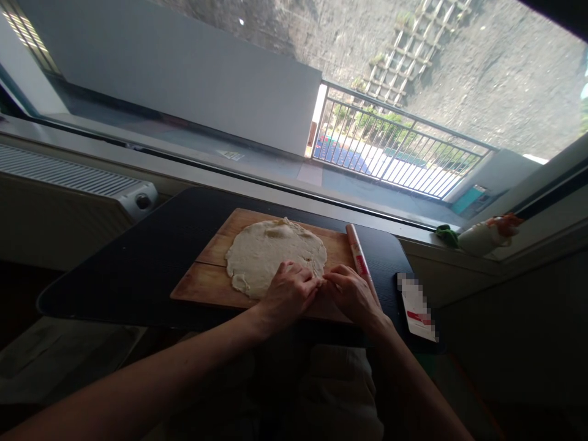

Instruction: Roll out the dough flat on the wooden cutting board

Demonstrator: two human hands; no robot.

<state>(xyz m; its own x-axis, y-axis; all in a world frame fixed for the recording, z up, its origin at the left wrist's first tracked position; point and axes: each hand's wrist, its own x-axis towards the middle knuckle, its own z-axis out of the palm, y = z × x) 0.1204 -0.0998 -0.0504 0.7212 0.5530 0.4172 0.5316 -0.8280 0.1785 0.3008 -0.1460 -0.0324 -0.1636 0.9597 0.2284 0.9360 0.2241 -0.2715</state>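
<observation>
A wide, flat round of pale dough (271,254) lies on a wooden board (214,245), its rim uneven and folded in places. At the dough's near right edge, my left hand (291,286) is closed, fingers bent and pinching the rim. My right hand (351,291) meets it there from the right, thumb and fingertips pressed together on the same edge. The fingertips of both hands nearly touch, and the bit of dough between them is mostly hidden. Just beyond my right hand, a rolling pin (358,254) with a red label rests along the board's right side.
The board stands on a dark table (138,263) under a window. Right of the rolling pin lies a phone-like flat object (418,312), partly blurred out. A radiator (82,174) is at the left. On the sill sits a pale jar (480,239) beside something green.
</observation>
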